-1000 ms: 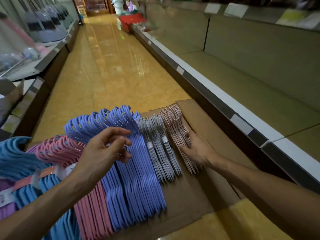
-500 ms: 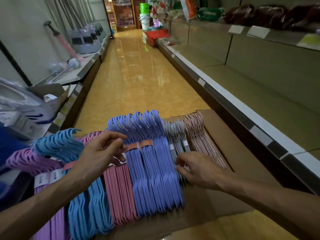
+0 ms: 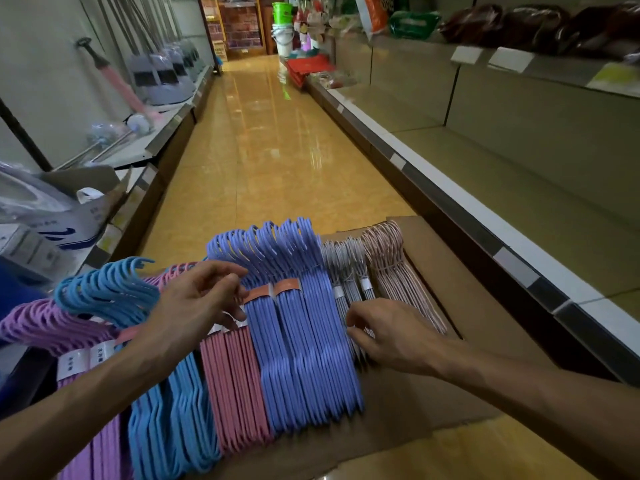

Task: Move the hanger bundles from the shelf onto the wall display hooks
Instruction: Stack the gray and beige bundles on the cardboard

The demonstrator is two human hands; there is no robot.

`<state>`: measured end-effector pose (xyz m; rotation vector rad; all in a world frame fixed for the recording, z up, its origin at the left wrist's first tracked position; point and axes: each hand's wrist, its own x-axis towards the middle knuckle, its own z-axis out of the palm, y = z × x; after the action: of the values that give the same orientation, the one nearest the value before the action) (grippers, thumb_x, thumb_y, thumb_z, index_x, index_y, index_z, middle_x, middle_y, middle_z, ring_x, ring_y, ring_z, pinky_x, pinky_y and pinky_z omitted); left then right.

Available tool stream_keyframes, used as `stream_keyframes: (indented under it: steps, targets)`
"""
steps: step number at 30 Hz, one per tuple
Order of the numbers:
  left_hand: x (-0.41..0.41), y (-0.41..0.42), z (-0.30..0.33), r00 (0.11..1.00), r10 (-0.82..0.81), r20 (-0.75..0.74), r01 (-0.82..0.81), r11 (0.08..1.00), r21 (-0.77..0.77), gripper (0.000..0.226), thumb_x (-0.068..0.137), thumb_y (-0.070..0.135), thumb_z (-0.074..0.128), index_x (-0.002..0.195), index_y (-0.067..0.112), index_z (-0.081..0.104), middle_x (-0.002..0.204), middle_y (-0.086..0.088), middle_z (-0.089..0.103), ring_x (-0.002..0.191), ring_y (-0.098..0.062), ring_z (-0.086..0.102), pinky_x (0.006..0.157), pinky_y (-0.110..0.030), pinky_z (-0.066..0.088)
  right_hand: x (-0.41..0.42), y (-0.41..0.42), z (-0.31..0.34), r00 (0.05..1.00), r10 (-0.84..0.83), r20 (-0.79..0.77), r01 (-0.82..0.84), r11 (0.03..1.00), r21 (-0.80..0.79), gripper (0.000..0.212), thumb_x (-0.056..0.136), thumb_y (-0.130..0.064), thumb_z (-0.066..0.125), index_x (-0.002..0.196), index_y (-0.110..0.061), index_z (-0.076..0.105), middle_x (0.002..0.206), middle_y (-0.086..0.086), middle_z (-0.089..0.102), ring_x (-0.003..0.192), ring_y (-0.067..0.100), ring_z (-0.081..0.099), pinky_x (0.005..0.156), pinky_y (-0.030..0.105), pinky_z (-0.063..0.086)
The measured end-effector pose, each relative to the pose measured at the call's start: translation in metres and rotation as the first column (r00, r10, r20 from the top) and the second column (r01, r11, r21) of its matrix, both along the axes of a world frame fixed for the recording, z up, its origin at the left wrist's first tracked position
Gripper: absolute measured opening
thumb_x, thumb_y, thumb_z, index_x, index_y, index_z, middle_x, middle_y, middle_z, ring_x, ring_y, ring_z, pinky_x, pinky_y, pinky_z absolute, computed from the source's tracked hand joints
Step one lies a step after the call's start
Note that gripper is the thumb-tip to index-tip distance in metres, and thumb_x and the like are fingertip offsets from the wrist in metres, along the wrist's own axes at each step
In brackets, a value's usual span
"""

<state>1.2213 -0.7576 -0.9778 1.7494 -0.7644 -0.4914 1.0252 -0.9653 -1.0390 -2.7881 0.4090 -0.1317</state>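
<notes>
Several hanger bundles lie side by side on a cardboard sheet (image 3: 467, 278) on the floor: purple (image 3: 34, 323), light blue (image 3: 104, 289), pink (image 3: 235, 382), periwinkle (image 3: 304, 358), grey (image 3: 346, 268) and pale pink wire (image 3: 398, 271). My left hand (image 3: 194, 306) hovers over the pink bundle's hooks with loosely curled fingers near the periwinkle bundle's orange label, and holds nothing. My right hand (image 3: 391, 337) lies on the lower part of the grey bundle. Its fingertips curl over the bundle's left edge, beside the periwinkle one. No wall hooks are in view.
A long low shelf (image 3: 519, 188) with a white front edge runs along the right. On the left, a shelf (image 3: 162, 133) carries brooms and dustpans (image 3: 166, 77). The tiled aisle (image 3: 277, 150) leads to buckets and a red bin (image 3: 308, 69).
My right hand has moved left from the pale pink wire bundle onto the grey bundle. My left hand stays over the pink and periwinkle bundles. The view has tilted up.
</notes>
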Motion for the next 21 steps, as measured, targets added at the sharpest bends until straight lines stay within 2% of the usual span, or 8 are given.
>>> stream_keyframes:
  steps: [7, 10, 12, 15, 18, 21]
  targets:
    - [-0.015, -0.056, -0.002, 0.997, -0.076, -0.023, 0.075, 0.997, -0.036, 0.016, 0.103, 0.011, 0.049, 0.105, 0.01, 0.065, 0.08, -0.007, 0.068, 0.063, -0.025, 0.068, 0.055, -0.031, 0.058, -0.023, -0.033, -0.009, 0.988, -0.146, 0.044, 0.145, 0.989, 0.027, 0.016, 0.099, -0.037, 0.051, 0.103, -0.024, 0.061, 0.094, -0.009, 0.064, 0.085, 0.007, 0.059, 0.081, 0.036, 0.055]
    - [-0.021, -0.084, -0.006, 0.991, -0.131, -0.023, 0.13, 0.991, -0.031, 0.016, 0.104, 0.012, 0.049, 0.107, 0.009, 0.064, 0.084, -0.009, 0.066, 0.064, -0.024, 0.068, 0.055, -0.029, 0.057, -0.035, -0.052, -0.014, 0.966, -0.255, 0.025, 0.254, 0.966, 0.057, 0.017, 0.098, -0.04, 0.051, 0.104, -0.026, 0.057, 0.101, -0.007, 0.061, 0.092, 0.011, 0.057, 0.086, 0.038, 0.053]
    - [-0.024, -0.103, -0.01, 0.987, -0.159, -0.014, 0.159, 0.987, -0.021, 0.016, 0.104, 0.013, 0.048, 0.107, 0.01, 0.064, 0.085, -0.008, 0.067, 0.064, -0.022, 0.068, 0.053, -0.025, 0.054, -0.041, -0.065, -0.019, 0.94, -0.34, -0.021, 0.341, 0.938, 0.062, 0.027, 0.097, -0.044, 0.051, 0.118, -0.026, 0.053, 0.116, -0.004, 0.058, 0.104, 0.014, 0.055, 0.093, 0.04, 0.051]
    - [-0.026, -0.13, -0.014, 0.978, -0.204, 0.044, 0.204, 0.979, 0.005, 0.016, 0.104, 0.013, 0.049, 0.102, 0.015, 0.065, 0.084, -0.005, 0.068, 0.065, -0.02, 0.068, 0.056, -0.029, 0.057, -0.046, -0.083, -0.029, 0.889, -0.452, -0.076, 0.457, 0.885, 0.086, 0.053, 0.096, -0.049, 0.053, 0.139, -0.022, 0.041, 0.136, 0.001, 0.05, 0.12, 0.017, 0.049, 0.103, 0.041, 0.046]
    - [-0.024, -0.158, -0.016, 0.962, -0.229, 0.146, 0.222, 0.973, 0.059, 0.014, 0.102, 0.015, 0.052, 0.103, 0.017, 0.065, 0.088, -0.006, 0.069, 0.067, -0.018, 0.069, 0.062, -0.032, 0.06, -0.044, -0.097, -0.039, 0.833, -0.537, -0.133, 0.551, 0.824, 0.132, 0.076, 0.091, -0.056, 0.058, 0.15, -0.018, 0.029, 0.15, 0.007, 0.04, 0.131, 0.022, 0.043, 0.109, 0.042, 0.041]
    - [-0.02, -0.189, -0.013, 0.933, -0.257, 0.253, 0.237, 0.965, 0.109, 0.012, 0.101, 0.021, 0.054, 0.107, 0.022, 0.064, 0.093, 0.001, 0.07, 0.077, -0.016, 0.071, 0.071, -0.039, 0.061, -0.037, -0.105, -0.05, 0.8, -0.572, -0.182, 0.599, 0.776, 0.196, 0.093, 0.086, -0.059, 0.063, 0.156, -0.019, 0.017, 0.159, 0.008, 0.028, 0.14, 0.026, 0.035, 0.113, 0.047, 0.036]
